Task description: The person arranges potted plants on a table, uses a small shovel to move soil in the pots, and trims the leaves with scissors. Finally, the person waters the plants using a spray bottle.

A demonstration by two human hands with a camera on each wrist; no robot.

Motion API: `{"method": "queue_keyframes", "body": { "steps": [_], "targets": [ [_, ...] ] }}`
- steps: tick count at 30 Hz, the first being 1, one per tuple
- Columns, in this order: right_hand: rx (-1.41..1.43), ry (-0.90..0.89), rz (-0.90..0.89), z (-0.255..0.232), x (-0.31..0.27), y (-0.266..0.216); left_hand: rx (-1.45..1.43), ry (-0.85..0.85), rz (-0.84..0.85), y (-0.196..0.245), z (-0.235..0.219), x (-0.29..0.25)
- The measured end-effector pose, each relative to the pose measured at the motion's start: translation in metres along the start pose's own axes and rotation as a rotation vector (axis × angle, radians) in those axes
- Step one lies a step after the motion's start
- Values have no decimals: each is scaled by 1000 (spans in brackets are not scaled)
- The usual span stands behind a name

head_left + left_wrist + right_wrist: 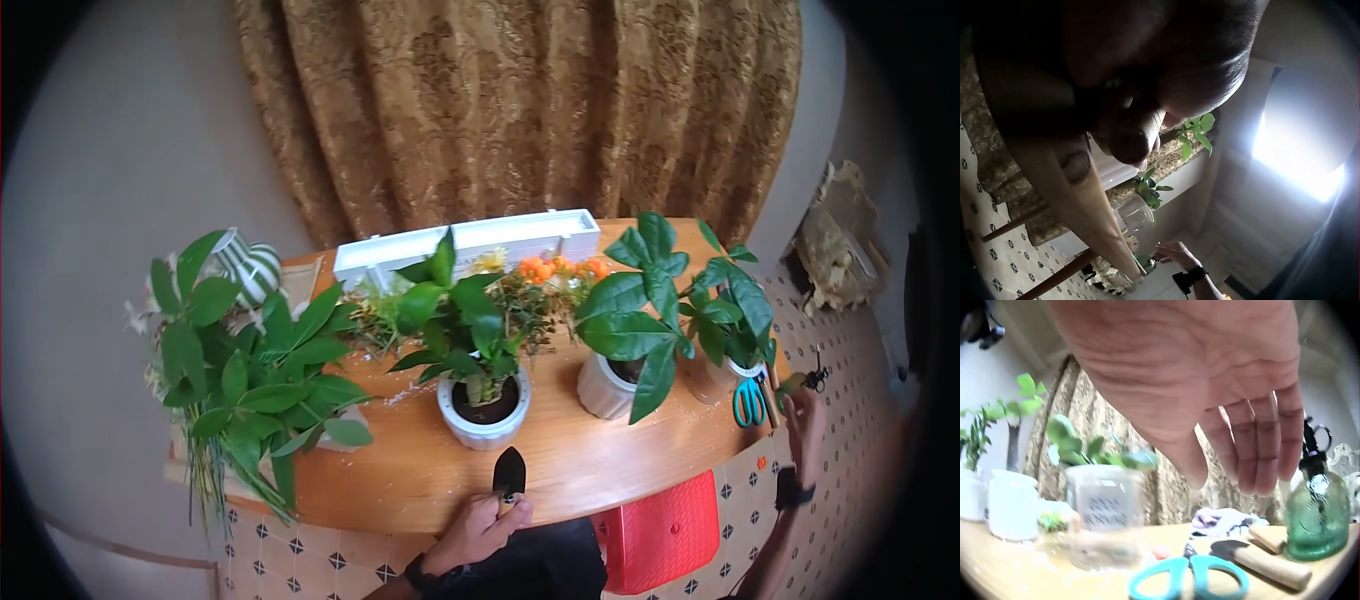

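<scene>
My left hand [480, 530] grips the wooden handle of a small trowel [510, 470] at the table's front edge, its dark blade pointing away from me. In the left wrist view that hand is mostly in shadow. Over the right end of the table, my right hand [805, 430] reaches beside a green glass spray bottle [1318, 515] with a black top. Its fingers hang nearly straight above the tabletop in the right wrist view, holding nothing. Below them lie turquoise-handled scissors [1188, 578] and a wooden-handled tool [1272, 565].
Two white pots [485, 430] [605, 388] hold leafy plants; a clear jar [1107, 512] holds another. Cut foliage [260, 390] covers the left side. Behind are orange flowers [550, 268], a white planter box [470, 245] and a striped vase [250, 268]. A red stool [665, 535] stands in front.
</scene>
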State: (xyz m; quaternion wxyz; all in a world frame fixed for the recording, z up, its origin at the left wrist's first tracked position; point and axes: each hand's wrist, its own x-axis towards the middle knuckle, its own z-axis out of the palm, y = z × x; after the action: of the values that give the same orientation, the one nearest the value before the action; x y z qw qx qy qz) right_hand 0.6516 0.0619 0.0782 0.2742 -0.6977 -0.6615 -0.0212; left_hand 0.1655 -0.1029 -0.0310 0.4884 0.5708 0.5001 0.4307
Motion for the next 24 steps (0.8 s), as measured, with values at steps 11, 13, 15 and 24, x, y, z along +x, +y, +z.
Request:
{"method": "queue_keyframes", "body": {
  "steps": [11,13,15,24],
  "targets": [
    [728,-919,-418,12,-124,-185,-219,112,319,40,17,-6],
    [807,-1012,-548,35,-138,-220,-128,198,381,52,18,-8],
    [843,-1055,-627,51,-147,-248,-114,265,422,52,21,-12],
    [1288,-1037,-456,76,-163,-293,-105,386,434,51,1,-39]
  ]
}}
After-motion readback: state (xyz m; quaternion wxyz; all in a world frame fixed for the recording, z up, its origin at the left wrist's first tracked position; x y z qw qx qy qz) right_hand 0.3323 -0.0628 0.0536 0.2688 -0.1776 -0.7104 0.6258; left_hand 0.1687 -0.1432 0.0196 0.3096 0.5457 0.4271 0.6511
